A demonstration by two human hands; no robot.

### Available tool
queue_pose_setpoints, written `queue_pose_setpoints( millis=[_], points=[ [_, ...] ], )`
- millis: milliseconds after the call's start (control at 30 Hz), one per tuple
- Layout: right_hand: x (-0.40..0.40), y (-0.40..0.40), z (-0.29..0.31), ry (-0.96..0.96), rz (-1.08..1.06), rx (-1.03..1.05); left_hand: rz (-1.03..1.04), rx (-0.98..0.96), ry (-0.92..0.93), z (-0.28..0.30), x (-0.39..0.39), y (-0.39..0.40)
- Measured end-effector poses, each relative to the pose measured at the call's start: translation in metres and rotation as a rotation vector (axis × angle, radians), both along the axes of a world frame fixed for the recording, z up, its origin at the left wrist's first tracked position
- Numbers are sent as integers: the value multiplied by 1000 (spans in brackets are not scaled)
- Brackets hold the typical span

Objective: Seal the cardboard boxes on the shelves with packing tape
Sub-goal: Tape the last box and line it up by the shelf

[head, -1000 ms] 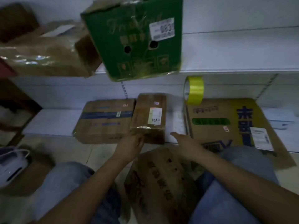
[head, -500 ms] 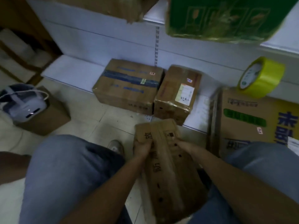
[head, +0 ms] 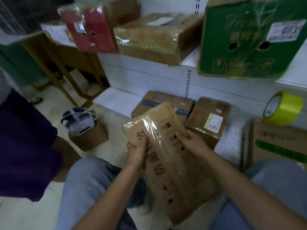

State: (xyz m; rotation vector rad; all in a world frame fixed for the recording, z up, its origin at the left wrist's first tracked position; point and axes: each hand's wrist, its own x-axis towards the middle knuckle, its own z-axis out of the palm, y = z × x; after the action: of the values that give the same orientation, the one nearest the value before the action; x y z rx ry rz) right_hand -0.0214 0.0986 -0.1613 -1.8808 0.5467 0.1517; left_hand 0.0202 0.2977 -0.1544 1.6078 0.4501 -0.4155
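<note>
Cardboard box (head: 167, 156), taped, held between knees: left hand (head: 135, 151) grips its left edge, right hand (head: 193, 143) clasps its top. Looks light, stiff; film likely slippery.

My forearms are bare all the way to the bottom edge of the view, with no sleeves, watch, bracelet or gloves on them, and my left hand (head: 136, 151) and right hand (head: 192, 143) carry no rings that I can make out. I'm wearing light blue denim jeans (head: 86, 185), faded and slightly creased over both knees. Down between my legs a dark patch shows that may be my shoe, too dim to tell.
</note>
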Motion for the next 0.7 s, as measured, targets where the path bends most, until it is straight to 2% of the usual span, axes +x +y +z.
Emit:
queue_pose_setpoints(
  millis=[67,100,167,233,300,400,567,700],
  points=[
    [-5,-6,28,-94,24,-116,-64,63,-174,22,-21,2],
    [-9,-10,43,-132,20,-150,-103,160,-293,34,-32,0],
    [-19,-18,74,-172,-5,-152,-138,367,-492,60,-53,-6],
    [-34,-27,103,-197,-19,-140,-106,416,-579,91,-72,-19],
    [-53,-37,128,-198,-45,-177,-102,321,-611,122,-89,-34],
    [-93,-54,166,-191,-106,-220,-214,147,-645,161,-111,-57],
    [-173,-93,242,-18,-161,-472,-403,-54,-523,206,-143,-97],
    [-251,-112,298,7,-265,-415,-557,-202,-478,243,-175,-131]
  ],
)
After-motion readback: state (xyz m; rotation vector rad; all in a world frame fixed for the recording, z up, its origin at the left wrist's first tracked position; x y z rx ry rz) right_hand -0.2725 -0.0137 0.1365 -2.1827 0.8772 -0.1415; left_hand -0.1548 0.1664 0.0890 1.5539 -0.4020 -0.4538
